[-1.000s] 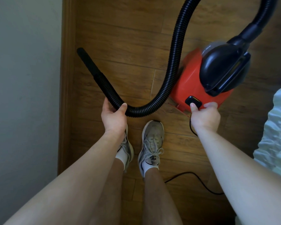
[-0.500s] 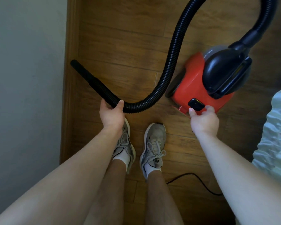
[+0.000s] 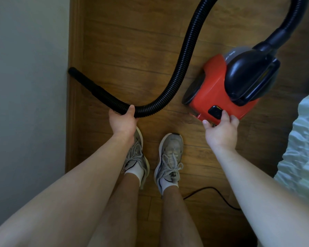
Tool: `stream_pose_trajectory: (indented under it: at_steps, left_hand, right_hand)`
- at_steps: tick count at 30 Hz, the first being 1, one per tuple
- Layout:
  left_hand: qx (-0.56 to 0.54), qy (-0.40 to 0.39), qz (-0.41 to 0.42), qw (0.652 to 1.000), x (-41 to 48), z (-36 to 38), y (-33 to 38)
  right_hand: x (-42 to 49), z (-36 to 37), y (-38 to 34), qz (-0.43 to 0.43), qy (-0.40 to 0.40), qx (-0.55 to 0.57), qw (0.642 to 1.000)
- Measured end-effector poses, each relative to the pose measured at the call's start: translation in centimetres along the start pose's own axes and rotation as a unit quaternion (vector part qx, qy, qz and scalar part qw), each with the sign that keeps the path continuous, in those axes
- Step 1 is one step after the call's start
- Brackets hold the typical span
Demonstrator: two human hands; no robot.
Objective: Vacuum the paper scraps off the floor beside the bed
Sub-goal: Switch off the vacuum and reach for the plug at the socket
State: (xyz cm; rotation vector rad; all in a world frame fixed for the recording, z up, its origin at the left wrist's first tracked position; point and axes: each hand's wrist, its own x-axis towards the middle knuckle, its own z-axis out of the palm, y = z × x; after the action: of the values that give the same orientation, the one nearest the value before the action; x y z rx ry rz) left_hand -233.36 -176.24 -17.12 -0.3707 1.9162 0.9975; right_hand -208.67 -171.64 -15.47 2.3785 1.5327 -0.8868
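A red canister vacuum [image 3: 216, 93] with a black top stands on the wooden floor [image 3: 132, 41] at the right. Its black ribbed hose [image 3: 187, 54] loops down from the top and ends in a straight nozzle [image 3: 86, 81] whose tip touches the skirting at the left. My left hand [image 3: 122, 120] is shut around the hose just behind the nozzle. My right hand [image 3: 221, 130] rests at the vacuum's near edge, with a finger on its black switch [image 3: 214, 111]. No paper scraps show on the floor.
A pale wall [image 3: 25, 86] and wooden skirting [image 3: 71, 122] run along the left. Pale bedding [image 3: 303, 148] fills the right edge. My two feet in grey trainers [image 3: 169, 157] stand between them. The black power cord [image 3: 212, 192] trails on the floor behind my right foot.
The nozzle tip has swung left, from the open floor to the skirting. The vacuum sits a little lower and further right in view. My right hand stays at the switch.
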Motion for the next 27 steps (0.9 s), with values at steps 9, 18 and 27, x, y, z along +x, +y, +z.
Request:
stream_pose_trajectory:
  at_steps: [9,18,27]
  left_hand:
    - [-0.055,0.005,-0.046,0.997,-0.1,0.8,0.9]
    - [-0.026,-0.034,-0.087,0.995,-2.0,1.3,2.9]
    - [0.244,-0.07,0.032,0.967,-4.1,0.6,5.0]
  right_hand:
    - [0.3,-0.5,-0.5,-0.027,-0.032,-0.043,0.998]
    - [0.1,-1.6,-0.8,-0.051,-0.057,-0.071,0.994]
    - [-0.9,-4.6,-1.2,-0.111,-0.079,-0.122,0.983]
